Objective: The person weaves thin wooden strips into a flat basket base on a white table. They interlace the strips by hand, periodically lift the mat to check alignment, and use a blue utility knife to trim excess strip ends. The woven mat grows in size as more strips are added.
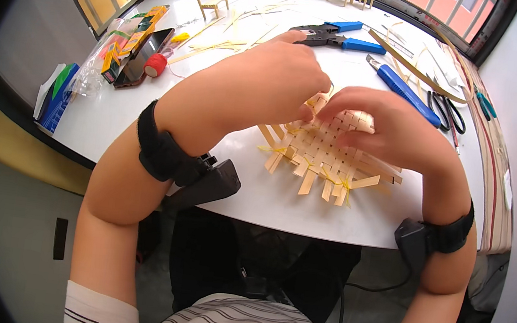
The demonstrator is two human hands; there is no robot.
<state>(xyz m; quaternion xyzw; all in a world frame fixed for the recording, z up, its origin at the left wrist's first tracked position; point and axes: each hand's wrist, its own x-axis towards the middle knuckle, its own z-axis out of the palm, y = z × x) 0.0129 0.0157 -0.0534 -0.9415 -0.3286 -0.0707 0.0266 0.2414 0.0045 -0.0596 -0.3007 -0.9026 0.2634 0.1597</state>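
Item: my left hand [278, 77], fingers pinching a strip end at the far edge of the woven strip mat [324, 153], mid tabletop [238, 114]; light, thin, likely brittle, loose-edged; my right hand [382, 128], fingers pressing flat on its weave

A craft or hobby workroom is showing here: a white round table [148, 115] is sitting by a window, carrying blue-handled pliers [335, 35], a blue utility knife [403, 89], scissors [448, 110], loose bamboo strips [235, 33] and tiny wooden model chairs [212, 3], while a woven strip mat [327, 150] is lying at the near edge
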